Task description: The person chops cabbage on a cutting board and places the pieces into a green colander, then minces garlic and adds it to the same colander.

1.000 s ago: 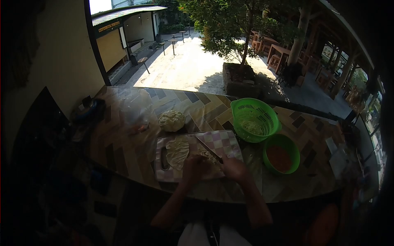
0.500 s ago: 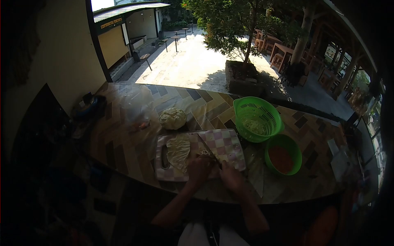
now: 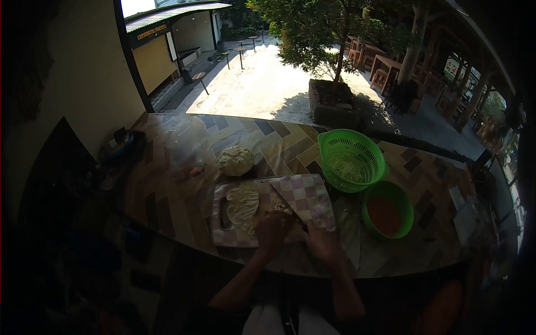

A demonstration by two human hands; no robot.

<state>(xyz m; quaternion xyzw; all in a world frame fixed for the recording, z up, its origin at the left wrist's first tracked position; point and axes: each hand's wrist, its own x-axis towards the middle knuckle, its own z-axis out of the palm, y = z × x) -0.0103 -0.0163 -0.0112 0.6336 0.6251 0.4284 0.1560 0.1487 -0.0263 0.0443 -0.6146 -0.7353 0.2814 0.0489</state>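
My right hand (image 3: pixel 322 243) is closed round the handle of a kitchen knife (image 3: pixel 287 204), whose blade points away and to the left over the checkered cutting board (image 3: pixel 298 187). Just left of the blade, my left hand (image 3: pixel 273 230) has its fingers bent down on cut cabbage (image 3: pixel 282 208); the fingers hide most of it. A pale cabbage leaf (image 3: pixel 242 207) lies flat on the board's left side, beside the handle slot. Behind the board sits a cabbage head (image 3: pixel 235 161).
A green colander (image 3: pixel 381 162) with pale shreds stands behind and right of the board. Touching it in front is a green bowl (image 3: pixel 407 215) with orange contents. A clear plastic bag (image 3: pixel 187 142) lies at the back left of the patterned table (image 3: pixel 167 209).
My right hand and the knife have shifted slightly to the right, away from my left hand. My left hand has barely moved and stays on the cut cabbage.
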